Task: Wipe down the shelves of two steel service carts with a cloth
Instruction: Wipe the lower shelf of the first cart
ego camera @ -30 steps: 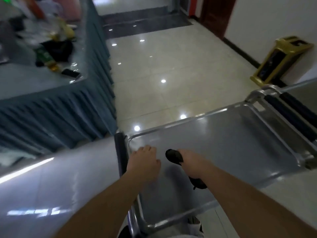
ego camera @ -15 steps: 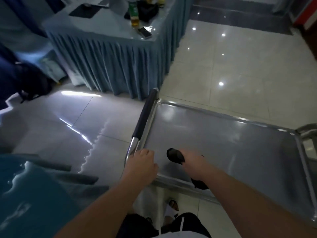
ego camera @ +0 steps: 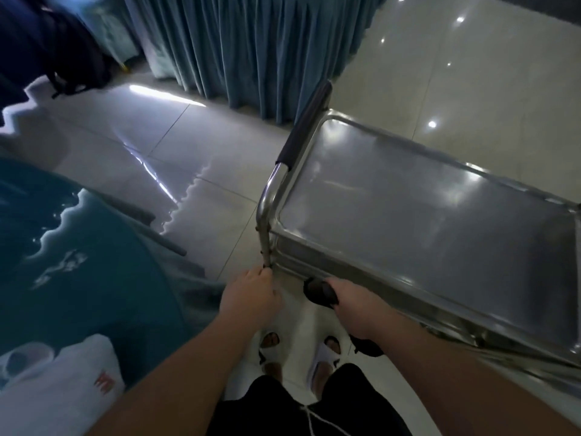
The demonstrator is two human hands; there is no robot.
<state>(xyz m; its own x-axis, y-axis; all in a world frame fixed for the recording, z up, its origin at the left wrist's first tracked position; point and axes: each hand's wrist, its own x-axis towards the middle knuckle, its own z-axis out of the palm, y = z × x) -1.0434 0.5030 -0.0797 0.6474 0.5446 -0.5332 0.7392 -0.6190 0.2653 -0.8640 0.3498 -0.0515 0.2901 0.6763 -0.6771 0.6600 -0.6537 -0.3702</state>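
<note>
A steel service cart [ego camera: 418,209] stands to my right, its bare top shelf shining; a black-padded push handle [ego camera: 306,121] runs along its left end. My left hand [ego camera: 250,298] grips the cart's upright steel post at the near left corner, just below the top shelf. My right hand [ego camera: 352,305] holds a dark bunched cloth [ego camera: 319,292] beside the near edge of the cart, below the top shelf's rim. Part of the cloth hangs out behind the wrist. The lower shelves are hidden under the top one.
A table with a pleated blue-grey skirt [ego camera: 251,48] stands just beyond the cart's handle. A blue-draped surface [ego camera: 72,262] with a white cloth item fills the near left. A dark bag [ego camera: 78,61] lies at the far left. My sandalled feet stand on glossy floor tiles.
My view has dropped and swung left. Both hands came off the top shelf: the left moved down onto the corner post, the right with the cloth dropped below the shelf's near rim.
</note>
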